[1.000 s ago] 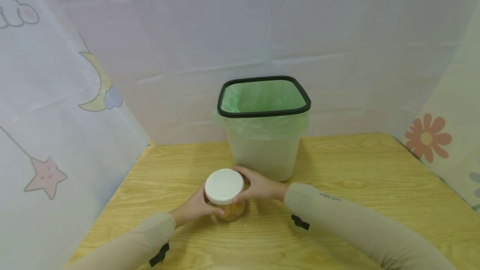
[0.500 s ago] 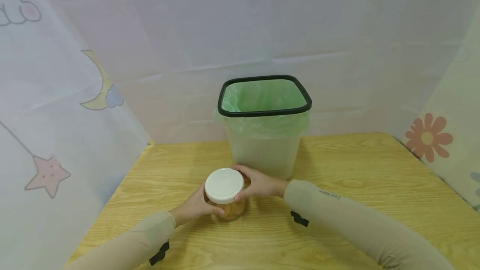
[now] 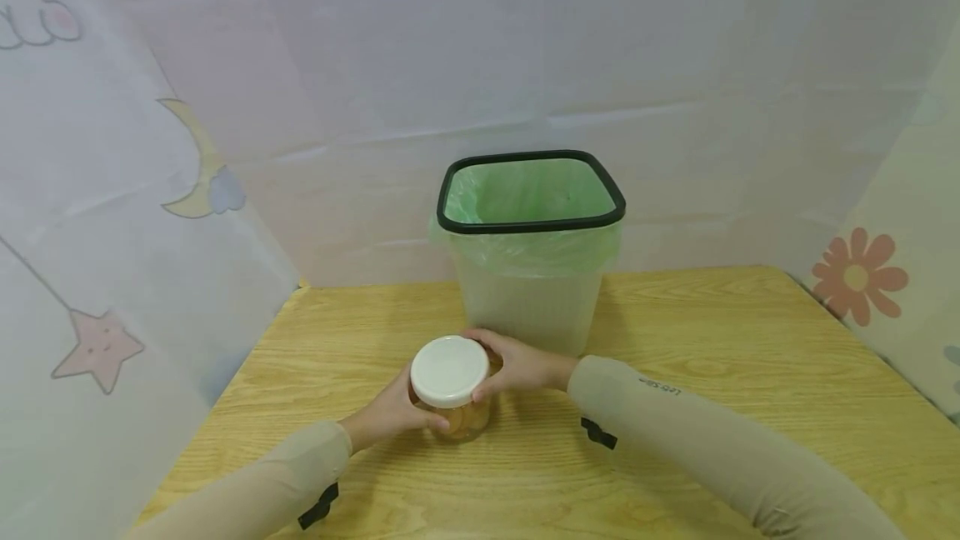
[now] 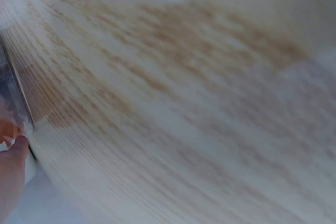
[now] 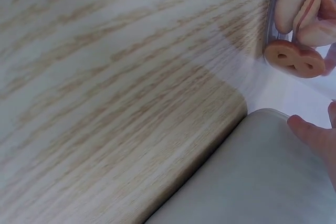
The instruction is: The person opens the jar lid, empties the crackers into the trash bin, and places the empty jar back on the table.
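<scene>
A clear jar (image 3: 470, 421) with a wide white lid (image 3: 448, 370) stands on the table, in front of the bin. Brown and tan biscuits (image 5: 294, 60) show through its wall in the right wrist view, one of them pretzel-shaped. My left hand (image 3: 392, 415) grips the jar from the left, its thumb across the front below the lid; its other fingers are mostly hidden behind the jar. From the right, my right hand (image 3: 517, 368) holds round the lid's edge, thumb at the front and fingers at the back.
Close behind the jar stands a pale bin (image 3: 532, 298) with a green bag liner (image 3: 536, 190) and a black rim (image 3: 531, 228). The wood-grain table (image 3: 720, 348) meets a pale printed cloth (image 3: 360, 65) at the back and sides.
</scene>
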The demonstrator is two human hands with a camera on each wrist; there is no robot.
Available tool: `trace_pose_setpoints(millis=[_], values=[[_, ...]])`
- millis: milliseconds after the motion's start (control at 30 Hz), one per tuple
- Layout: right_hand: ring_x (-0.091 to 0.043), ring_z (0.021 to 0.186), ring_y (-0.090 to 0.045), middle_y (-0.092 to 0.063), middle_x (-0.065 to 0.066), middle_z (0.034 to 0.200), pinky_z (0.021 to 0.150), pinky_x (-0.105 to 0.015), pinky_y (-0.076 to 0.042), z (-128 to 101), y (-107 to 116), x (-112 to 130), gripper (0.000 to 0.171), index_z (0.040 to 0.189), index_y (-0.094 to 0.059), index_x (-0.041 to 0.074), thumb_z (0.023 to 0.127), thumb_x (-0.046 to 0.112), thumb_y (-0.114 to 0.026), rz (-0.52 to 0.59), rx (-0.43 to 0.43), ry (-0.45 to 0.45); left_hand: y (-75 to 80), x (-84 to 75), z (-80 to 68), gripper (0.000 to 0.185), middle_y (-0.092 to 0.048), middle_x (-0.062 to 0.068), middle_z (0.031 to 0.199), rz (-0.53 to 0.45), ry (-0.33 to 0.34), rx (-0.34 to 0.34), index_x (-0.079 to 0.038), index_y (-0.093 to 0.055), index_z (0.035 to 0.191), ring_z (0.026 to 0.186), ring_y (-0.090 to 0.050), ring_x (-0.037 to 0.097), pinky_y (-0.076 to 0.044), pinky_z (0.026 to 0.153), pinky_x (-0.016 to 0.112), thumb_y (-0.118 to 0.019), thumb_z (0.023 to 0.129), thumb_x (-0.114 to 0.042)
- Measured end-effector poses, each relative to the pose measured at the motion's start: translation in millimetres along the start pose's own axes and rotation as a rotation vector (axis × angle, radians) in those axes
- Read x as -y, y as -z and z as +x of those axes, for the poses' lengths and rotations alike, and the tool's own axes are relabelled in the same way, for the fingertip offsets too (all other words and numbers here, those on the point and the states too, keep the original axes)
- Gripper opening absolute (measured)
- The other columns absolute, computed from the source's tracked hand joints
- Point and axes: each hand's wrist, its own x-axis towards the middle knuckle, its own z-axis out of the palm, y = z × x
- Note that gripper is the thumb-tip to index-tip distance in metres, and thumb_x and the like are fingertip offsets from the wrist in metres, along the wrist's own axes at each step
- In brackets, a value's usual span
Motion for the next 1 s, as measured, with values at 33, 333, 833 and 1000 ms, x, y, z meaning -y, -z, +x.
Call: trace_pose_setpoints(millis=[33,333,833,1000], values=[[-0.029,0.136,-0.036,-0.039,-0.015,0.147,0.113,-0.052,-0.023,0,1,-1,0.098,0.150,-0.022,-0.004,0.079,0.026,-0.083,0.000,0.004,0.003,0.0,-0.1,0.0,0.101,-0.035,0.017,0.147,0.000,-0.002,0.002,-0.002,-0.017,0.151,0.130,-0.039,0.030,-0.036,0.104,0.041,-0.085,0.076,-0.013],[-0.029,0.136,-0.036,-0.039,-0.015,0.147,0.113,-0.052,-0.023,0,2,1,0.097,0.151,-0.023,-0.003,0.080,0.026,-0.083,0.034,0.022,0.008,-0.3,-0.4,-0.6,0.101,-0.035,0.017,0.147,-0.007,-0.011,0.009,-0.002,-0.017,0.151,0.130,-0.039,0.030,-0.035,0.104,0.042,-0.084,0.077,-0.013],[-0.037,0.142,-0.024,-0.018,-0.027,0.156,0.113,-0.054,-0.019,-13,-8,3,0.109,0.151,-0.011,-0.008,0.080,0.033,-0.081,0.102,-0.065,0.052,-0.2,-0.7,-1.6,0.100,-0.035,0.020,0.147,0.022,-0.023,0.006,-0.001,-0.016,0.151,0.132,-0.038,0.033,-0.034,0.106,0.039,-0.084,0.078,-0.013],[-0.038,0.142,-0.024,-0.021,-0.027,0.155,0.114,-0.054,-0.018,-18,-19,6,0.106,0.151,-0.014,-0.009,0.079,0.029,-0.083,0.077,-0.173,0.025,0.4,1.8,-1.8,0.101,-0.035,0.021,0.146,0.020,-0.036,0.004,0.000,-0.016,0.151,0.131,-0.040,0.033,-0.035,0.104,0.037,-0.084,0.078,-0.013]])
